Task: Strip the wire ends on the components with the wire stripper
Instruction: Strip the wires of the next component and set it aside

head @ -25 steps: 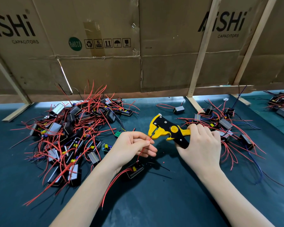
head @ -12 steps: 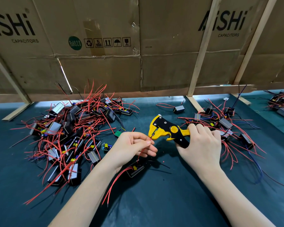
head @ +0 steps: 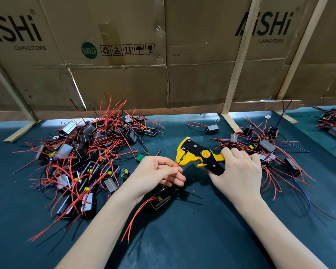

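A wall of flattened cardboard boxes point(head: 124, 55), braced by wooden slats, stands along the far edge of the dark green table point(head: 192, 239). On the table lie three heaps of black components with red wires: a big pile point(head: 85, 158) at left, a smaller pile point(head: 270, 152) at right behind the right hand, and a third heap point(head: 334, 121) at the far right edge; one lone component point(head: 211, 129) sits between the first two. The right hand point(head: 239, 169) grips the handles of the yellow-and-black wire stripper point(head: 198, 154), fingers curled round them; its long axis runs left to right, head pointing left. The left hand point(head: 157, 173) pinches one red wire point(head: 173, 171) between thumb and fingers, the tip entering the stripper's head. That wire runs down to a component point(head: 161, 199) on the table just below the hand.
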`<state>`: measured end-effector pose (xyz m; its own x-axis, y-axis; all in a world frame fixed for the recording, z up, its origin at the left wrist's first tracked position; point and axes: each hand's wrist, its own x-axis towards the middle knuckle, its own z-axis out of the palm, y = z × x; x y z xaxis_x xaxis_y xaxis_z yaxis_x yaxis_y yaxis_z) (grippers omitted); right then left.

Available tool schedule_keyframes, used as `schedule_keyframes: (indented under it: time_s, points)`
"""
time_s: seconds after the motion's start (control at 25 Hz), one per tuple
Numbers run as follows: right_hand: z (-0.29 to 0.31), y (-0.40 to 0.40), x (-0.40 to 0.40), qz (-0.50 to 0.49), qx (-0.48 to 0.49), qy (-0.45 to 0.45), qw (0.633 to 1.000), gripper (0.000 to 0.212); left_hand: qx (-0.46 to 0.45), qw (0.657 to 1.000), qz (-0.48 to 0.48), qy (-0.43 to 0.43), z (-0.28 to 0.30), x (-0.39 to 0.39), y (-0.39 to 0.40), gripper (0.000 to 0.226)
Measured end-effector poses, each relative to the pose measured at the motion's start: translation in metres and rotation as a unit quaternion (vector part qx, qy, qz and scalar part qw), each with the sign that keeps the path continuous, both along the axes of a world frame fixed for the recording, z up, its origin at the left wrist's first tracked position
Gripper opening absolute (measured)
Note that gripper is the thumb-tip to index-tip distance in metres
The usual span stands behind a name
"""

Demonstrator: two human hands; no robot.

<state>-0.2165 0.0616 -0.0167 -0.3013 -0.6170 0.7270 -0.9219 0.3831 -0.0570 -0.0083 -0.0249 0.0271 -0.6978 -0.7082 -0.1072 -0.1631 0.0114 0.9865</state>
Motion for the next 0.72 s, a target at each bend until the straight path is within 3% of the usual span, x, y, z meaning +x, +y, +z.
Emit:
schedule_keyframes:
  time_s: [0.72]
  points:
    - [-0.001,0.0,0.002,0.015,0.038,-0.073,0.996,0.053,0.017,0.998,-0.056,-0.015,0.002,0.011,-0.009,0.013]
